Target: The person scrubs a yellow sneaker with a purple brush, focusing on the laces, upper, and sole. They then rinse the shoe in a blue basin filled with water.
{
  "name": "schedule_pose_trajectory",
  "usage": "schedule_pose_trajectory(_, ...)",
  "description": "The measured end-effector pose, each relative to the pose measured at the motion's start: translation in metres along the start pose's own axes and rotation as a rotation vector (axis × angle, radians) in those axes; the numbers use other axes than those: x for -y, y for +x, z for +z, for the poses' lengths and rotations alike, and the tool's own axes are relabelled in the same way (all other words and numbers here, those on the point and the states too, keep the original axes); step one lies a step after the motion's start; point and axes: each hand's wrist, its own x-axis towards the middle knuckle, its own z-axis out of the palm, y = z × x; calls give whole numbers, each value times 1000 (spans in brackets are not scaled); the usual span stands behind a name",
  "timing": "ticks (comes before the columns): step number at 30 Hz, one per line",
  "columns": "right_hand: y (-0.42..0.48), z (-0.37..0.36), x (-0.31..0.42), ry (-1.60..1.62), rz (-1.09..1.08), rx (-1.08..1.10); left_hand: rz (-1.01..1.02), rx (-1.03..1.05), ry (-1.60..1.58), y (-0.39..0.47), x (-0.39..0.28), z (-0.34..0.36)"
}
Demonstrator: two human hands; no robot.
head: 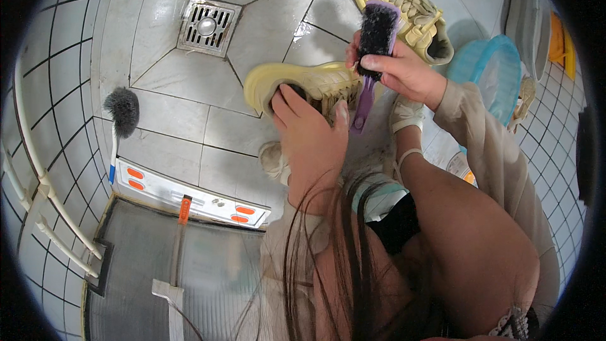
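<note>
My left hand (310,135) holds a yellow lace-up sneaker (303,72), with its fingers inside the ankle opening. The sneaker lies across the tiles, heel to the left and toe towards my right hand (402,68). That hand grips a purple scrub brush (363,109) around its head. Its black bristles (378,28), flecked with whitish foam or wet, face up at me, and the handle hangs down beside the sneaker's front. A second yellow sneaker (402,7) rests on the floor just beyond the brush. The toe of the nearer sneaker is partly hidden by my right hand and the brush.
A square metal floor drain (206,24) sits in the tiles at upper left. On the right stands a translucent blue basin (492,76). A round grey-bristled brush (122,112) leans by the left wall, near a white panel (189,194) with orange ovals. My shoe (408,113) is close below the brush.
</note>
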Motion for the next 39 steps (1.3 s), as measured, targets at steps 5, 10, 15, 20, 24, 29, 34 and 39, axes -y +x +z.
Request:
schedule_pose_trajectory(5,2,10,-2,241,-69,84,214,86,-133,11,-21,-24)
schedule_pose_trajectory(10,-13,30,24,377,-179,5,92,339,-681,11,-37,-6)
schedule_pose_trajectory(15,-14,20,29,-4,-206,166,-66,574,-809,8,-35,-8)
schedule_pose_trajectory(20,-19,21,35,-164,-86,118,80,344,-536,9,-28,-3)
schedule_pose_trajectory(24,-21,18,27,-96,-38,70,55,422,-546,13,-32,-8)
schedule_pose_trajectory(29,-23,26,28,-7,-25,-20,70,430,-532,14,-30,-4)
schedule_pose_trajectory(34,-18,27,30,3,-22,-27,92,388,-475,18,-31,-6)
schedule_pose_trajectory(39,-14,22,16,27,-2,-104,77,387,-423,22,-26,6)
